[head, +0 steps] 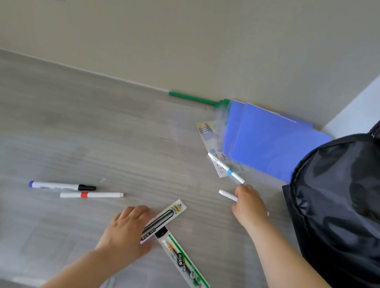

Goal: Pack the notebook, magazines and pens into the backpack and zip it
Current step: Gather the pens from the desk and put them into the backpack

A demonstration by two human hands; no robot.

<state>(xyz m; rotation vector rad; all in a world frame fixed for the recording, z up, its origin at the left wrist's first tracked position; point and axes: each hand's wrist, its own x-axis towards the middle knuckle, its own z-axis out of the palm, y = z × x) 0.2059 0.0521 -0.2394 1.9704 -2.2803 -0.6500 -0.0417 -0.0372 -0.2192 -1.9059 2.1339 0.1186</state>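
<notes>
Pens are being gathered from the grey wood-grain tabletop. A white marker is held in the right hand, fingers closed round it, its capped end sticking out to the left. A black-and-white pen packet is pinned under the left hand, fingers curled at its edge; whether it is lifted yet cannot be told. A second, green-edged pen packet lies under and across it, towards the person.

Other pens are loose: a blue-banded marker just beyond the right hand, resting partly on a printed leaflet; a blue-ended marker w/ black cap and a red-banded marker side by side, well to the left. Blue folders or magazines are stacked by the wall, over a green rod. The dark backpack stands at the right, mouth open, something already inside.

To do this well, both packets should be pinched together, so the lower one isn't dragged or left. The blue-banded marker is nearest the right hand and prob. best taken next, added to the same fist. The two left-side markers should be swept up in one pass, then all dropped upright into the open mouth.
</notes>
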